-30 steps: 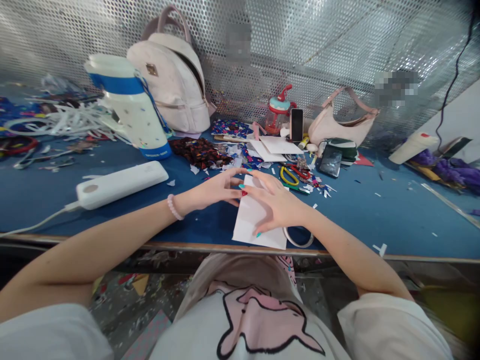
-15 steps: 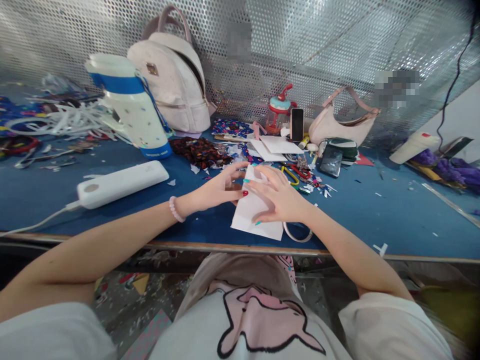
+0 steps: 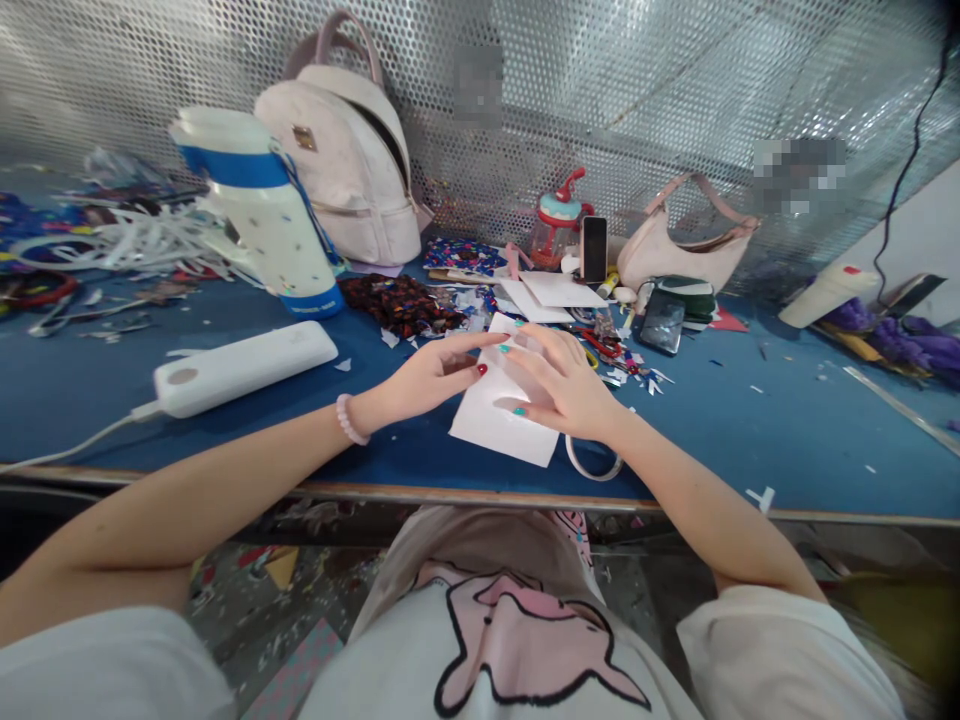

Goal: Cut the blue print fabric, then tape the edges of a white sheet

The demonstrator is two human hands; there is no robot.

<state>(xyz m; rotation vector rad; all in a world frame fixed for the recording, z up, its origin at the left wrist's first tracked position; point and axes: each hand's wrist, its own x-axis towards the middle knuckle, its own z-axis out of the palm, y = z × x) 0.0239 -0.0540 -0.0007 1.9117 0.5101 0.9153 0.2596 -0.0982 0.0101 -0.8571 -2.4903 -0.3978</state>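
Note:
A sheet of white paper (image 3: 504,428), perhaps folded, lies on the blue table near its front edge. My right hand (image 3: 568,385) rests over its right side, fingers spread and thumb bent inward on the paper. From the left, my left hand (image 3: 431,380) reaches the paper's upper left edge. Its index finger and thumb are stretched out and apart, tips at the sheet; the other fingers are hidden. A thin white ring (image 3: 592,474), possibly a tape roll, lies under my right wrist.
A white power strip (image 3: 247,368) with a cable lies left. Behind stand a large tumbler (image 3: 259,215) and a white backpack (image 3: 352,170). Paper sheets (image 3: 559,290), scissors (image 3: 600,345), scraps, a phone (image 3: 663,320) and a pink handbag (image 3: 686,245) lie beyond my hands.
The paper has shifted slightly left and away from the table's front edge. My left fingers have straightened along its edge; my right hand has moved a little with it.

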